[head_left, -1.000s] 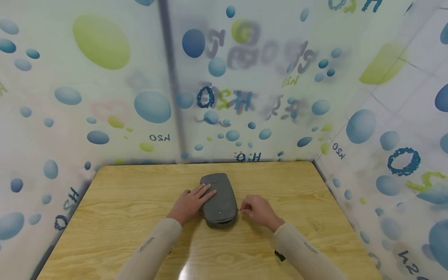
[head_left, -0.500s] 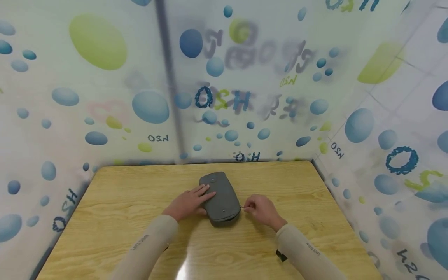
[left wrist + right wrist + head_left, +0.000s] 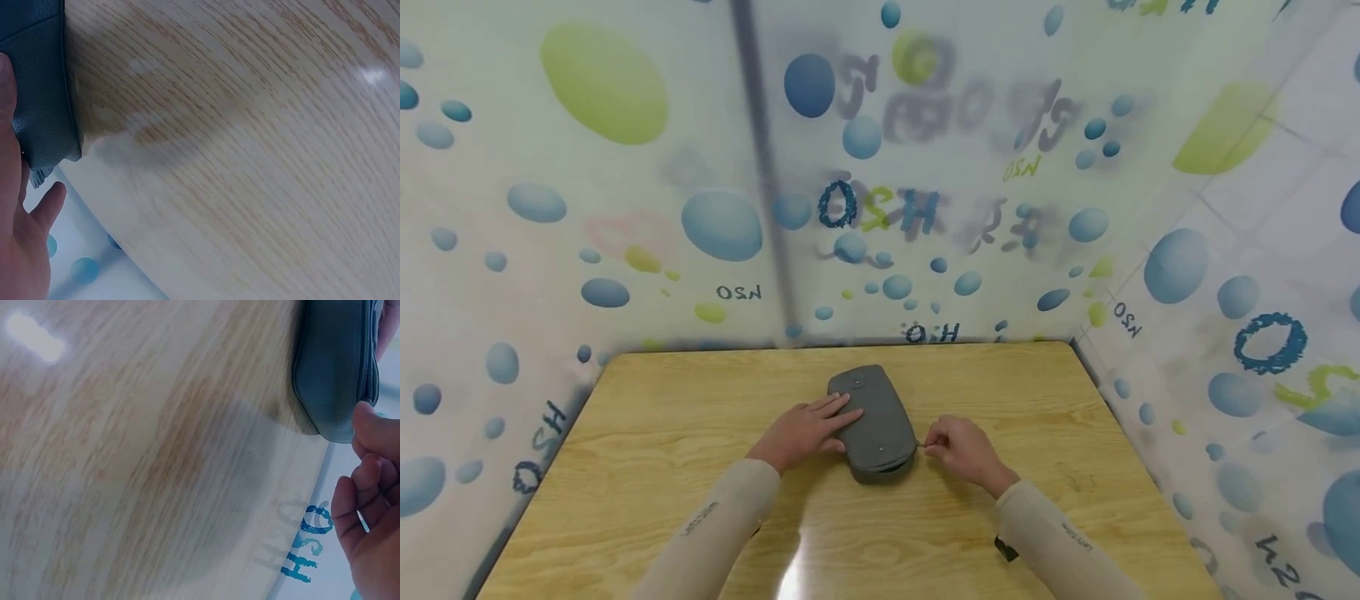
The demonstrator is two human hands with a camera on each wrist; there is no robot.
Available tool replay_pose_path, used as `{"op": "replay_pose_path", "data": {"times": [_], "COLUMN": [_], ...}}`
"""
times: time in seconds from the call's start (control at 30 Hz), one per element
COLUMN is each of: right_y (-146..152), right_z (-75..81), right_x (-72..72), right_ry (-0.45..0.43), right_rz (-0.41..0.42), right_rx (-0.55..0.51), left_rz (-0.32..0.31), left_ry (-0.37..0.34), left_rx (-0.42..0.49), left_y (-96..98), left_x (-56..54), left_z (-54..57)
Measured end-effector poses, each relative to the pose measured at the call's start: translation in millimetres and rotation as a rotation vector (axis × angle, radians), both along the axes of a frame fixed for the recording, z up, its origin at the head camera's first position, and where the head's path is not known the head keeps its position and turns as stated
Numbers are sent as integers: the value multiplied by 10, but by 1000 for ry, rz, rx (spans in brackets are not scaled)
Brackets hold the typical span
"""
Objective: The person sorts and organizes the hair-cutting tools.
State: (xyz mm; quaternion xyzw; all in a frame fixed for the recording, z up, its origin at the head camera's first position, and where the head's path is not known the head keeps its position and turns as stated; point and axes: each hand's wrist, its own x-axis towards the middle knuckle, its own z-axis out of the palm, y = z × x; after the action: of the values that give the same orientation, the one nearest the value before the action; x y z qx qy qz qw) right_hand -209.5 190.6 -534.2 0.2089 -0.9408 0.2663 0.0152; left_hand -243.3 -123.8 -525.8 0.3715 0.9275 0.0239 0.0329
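A dark grey zippered pouch lies on the wooden table in the head view, a little tilted, with snaps on its top face. Its near end shows a narrow dark gap along the zipper. My left hand rests on the pouch's left side, fingers stretched over the top face and thumb low by the edge. At the right edge, my right hand pinches the zipper pull between thumb and curled fingers. From the right wrist view, the zipper runs along the pouch's side up to the fingertips, which hide most of the pull.
The wooden table stretches out around the pouch on all sides. Behind it and to the right stand walls patterned with blue and green spots and lettering. A bright light reflection lies on the near part of the tabletop.
The near end of the pouch has swung slightly to the right. My right hand has shifted a little to the right along with it, while the left hand stays on the pouch.
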Motion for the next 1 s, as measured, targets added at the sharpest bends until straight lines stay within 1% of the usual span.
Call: {"op": "replay_pose_path", "data": {"times": [0.23,0.33,0.43,0.5,0.6,0.7,0.83,1.0], "right_y": [16,20,16,9,-15,-45,-81,-112], "right_z": [41,51,57,55,53,51,48,32], "right_x": [31,44,60,68,83,101,130,146], "right_ry": [7,-17,-49,-38,5,27,6,8], "right_rz": [48,87,107,111,140,158,139,158], "right_rx": [9,4,-1,16,64,89,57,43], "left_rz": [28,34,38,36,35,31,24,2], "left_ry": [-10,-16,-23,-22,-18,-8,18,69], "left_rx": [-16,-8,8,18,29,43,53,74], "left_y": [39,46,52,54,51,42,31,22], "left_x": [-13,-15,-15,-12,-1,11,21,32], "left_z": [16,7,-3,-5,2,8,0,-11]}}
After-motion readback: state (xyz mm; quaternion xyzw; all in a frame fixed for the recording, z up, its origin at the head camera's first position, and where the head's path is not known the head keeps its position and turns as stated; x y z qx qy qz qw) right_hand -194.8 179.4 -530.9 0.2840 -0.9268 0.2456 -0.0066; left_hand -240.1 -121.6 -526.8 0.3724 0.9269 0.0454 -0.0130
